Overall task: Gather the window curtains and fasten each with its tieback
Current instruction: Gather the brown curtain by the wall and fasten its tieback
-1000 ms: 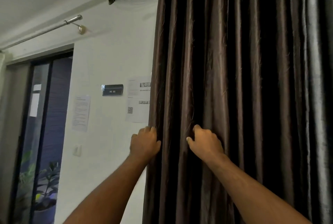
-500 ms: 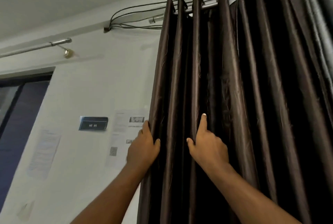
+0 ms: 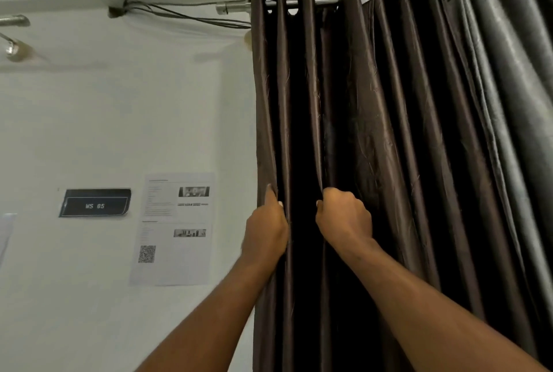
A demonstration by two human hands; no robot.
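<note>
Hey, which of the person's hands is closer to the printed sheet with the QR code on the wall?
Left. The left hand grips the near edge of the curtain, just right of the sheet; the right hand holds a fold farther right.

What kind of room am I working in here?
Likely an office or lab workstation: a "WS 05" sign and a notice with a QR code hang on the wall beside the curtain.
</note>
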